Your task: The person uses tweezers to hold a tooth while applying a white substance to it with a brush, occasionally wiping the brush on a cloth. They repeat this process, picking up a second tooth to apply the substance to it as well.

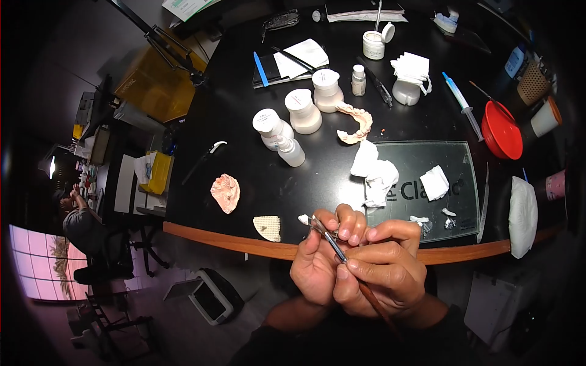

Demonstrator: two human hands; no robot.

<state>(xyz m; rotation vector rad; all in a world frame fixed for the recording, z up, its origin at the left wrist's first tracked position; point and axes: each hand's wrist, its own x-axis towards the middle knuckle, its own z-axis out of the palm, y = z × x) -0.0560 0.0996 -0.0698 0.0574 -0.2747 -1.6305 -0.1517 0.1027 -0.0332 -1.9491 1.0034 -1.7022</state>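
In my right hand is a slim brush with a metal ferrule and a dark reddish-brown handle, pinched between thumb and fingers. Its tip points up and left, close to a small white tooth-shaped piece. That piece sits just past the thumb tip of my left hand, whose fingers are curled around its support; the grip itself is mostly hidden. Both hands are together over the table's front edge. Right behind them lies a glass slab with crumpled white tissue and small white pieces on it.
Lidded powder jars and a pink dental arch model stand beyond. At left lie another pink model and a cream honeycomb tray. A red bowl and syringe are right. Another person sits far left.
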